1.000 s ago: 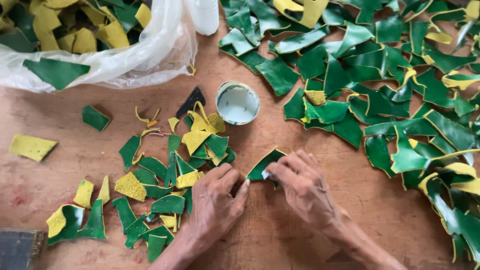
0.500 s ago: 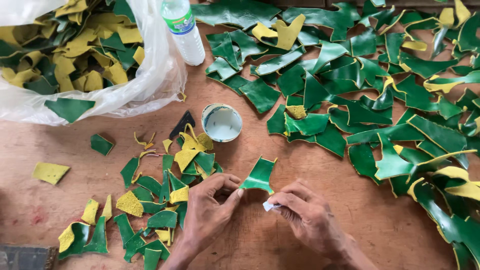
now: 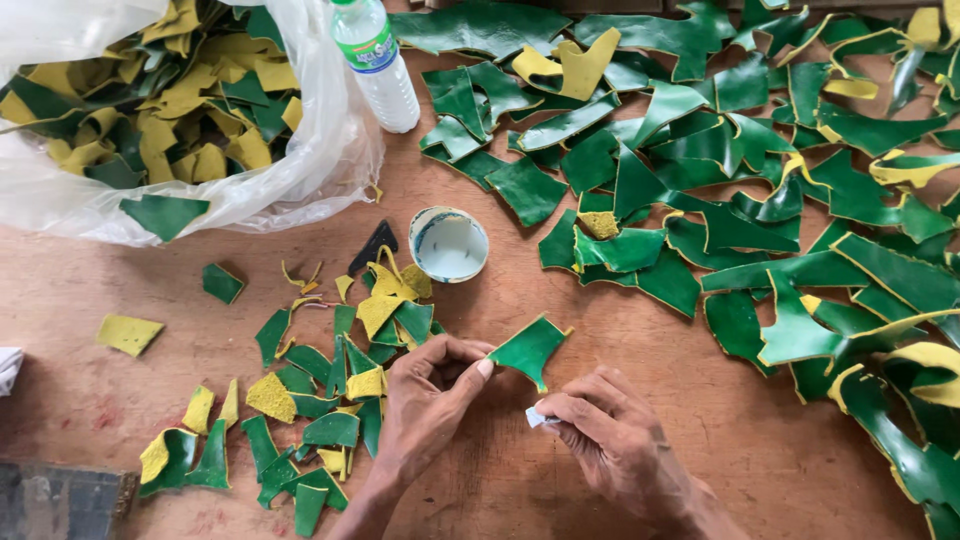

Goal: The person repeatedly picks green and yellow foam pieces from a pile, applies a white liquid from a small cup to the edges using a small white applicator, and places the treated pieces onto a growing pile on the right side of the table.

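Seen from above, at lower centre of the frame, a person's left hand [image 3: 428, 398] pinches a small, glossy green leather-like scrap with a yellow underside [image 3: 529, 350] by its left edge between thumb and fingertips, lifting it just off the reddish-brown wooden surface [image 3: 620, 350], apparently so its face is open to work on. Just to its right, the right hand [image 3: 610, 440] is closed narrowly around a small white wad, perhaps cloth or paper [image 3: 540, 417], held just below the scrap. Above the hands sits a small round white-lined cup [image 3: 449, 243], near enough to reach. To the left lies a loose heap of small green and fuzzy yellow offcuts [image 3: 330, 400]. Larger curling green pieces [image 3: 760, 170] cover the right side. At upper left, a clear plastic bag [image 3: 330, 150] bulges with more scraps, beside a clear plastic bottle with a green label [image 3: 378, 65].
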